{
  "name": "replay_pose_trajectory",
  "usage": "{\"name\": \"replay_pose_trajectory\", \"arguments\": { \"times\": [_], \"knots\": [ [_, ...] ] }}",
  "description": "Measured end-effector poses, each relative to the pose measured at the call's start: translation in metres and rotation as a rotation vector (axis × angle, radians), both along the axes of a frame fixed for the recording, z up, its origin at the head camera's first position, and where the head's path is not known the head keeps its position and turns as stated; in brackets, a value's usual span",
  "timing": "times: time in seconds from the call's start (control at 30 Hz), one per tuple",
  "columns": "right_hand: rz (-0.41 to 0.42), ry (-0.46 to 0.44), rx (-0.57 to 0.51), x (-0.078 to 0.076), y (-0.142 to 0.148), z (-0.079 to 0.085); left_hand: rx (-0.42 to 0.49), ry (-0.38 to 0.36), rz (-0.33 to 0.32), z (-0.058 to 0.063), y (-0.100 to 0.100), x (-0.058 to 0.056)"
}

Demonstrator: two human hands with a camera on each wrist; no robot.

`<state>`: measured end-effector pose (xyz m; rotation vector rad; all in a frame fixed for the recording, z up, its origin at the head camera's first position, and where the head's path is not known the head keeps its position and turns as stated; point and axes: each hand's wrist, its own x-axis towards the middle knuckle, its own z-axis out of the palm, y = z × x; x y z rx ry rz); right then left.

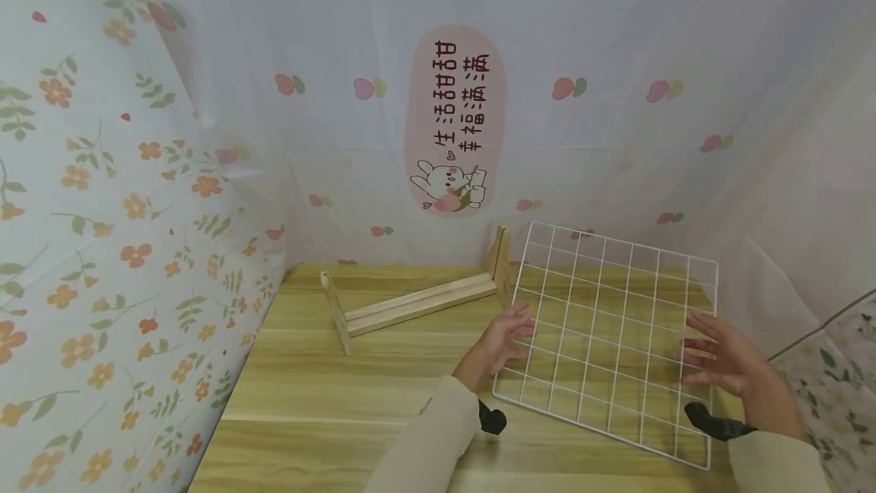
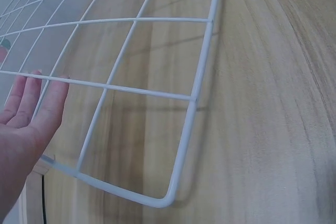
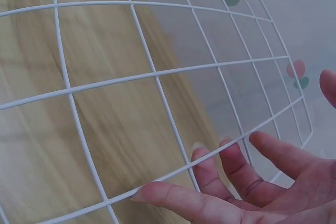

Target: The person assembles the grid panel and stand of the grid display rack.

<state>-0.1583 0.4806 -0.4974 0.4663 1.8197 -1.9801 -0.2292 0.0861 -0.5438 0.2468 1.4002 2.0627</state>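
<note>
A white wire grid panel stands tilted up over the tabletop, right of the middle in the head view. At its left edge is my left hand, its fingers nearly straight against the wires. In the left wrist view the fingers reach behind a wire near a rounded corner. My right hand is at the right edge with its fingers spread. Its fingertips meet one long wire in the right wrist view, and the thumb stays apart from the grid.
A light wooden stand, two uprights joined by a crossbar, sits at the back of the wooden table, left of the grid. One upright is close to the grid's left edge. Printed curtains hang behind and at both sides.
</note>
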Motion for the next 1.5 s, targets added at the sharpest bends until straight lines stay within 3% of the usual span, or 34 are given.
{"name": "replay_pose_trajectory", "arguments": {
  "times": [0.37,0.7,1.17,1.5],
  "knots": [
    [0.01,0.036,-0.126,-0.003,0.002,0.007,-0.01,-0.003,0.044,0.005,0.001,-0.003],
    [0.115,0.195,-0.24,-0.001,0.007,0.007,-0.045,0.027,0.063,0.009,0.001,-0.006],
    [-0.004,0.219,-0.299,0.003,0.004,0.01,-0.091,0.075,0.041,0.017,0.002,-0.006],
    [-0.07,0.251,-0.311,0.004,0.003,0.014,-0.066,0.106,0.019,0.02,0.003,-0.006]
  ]
}}
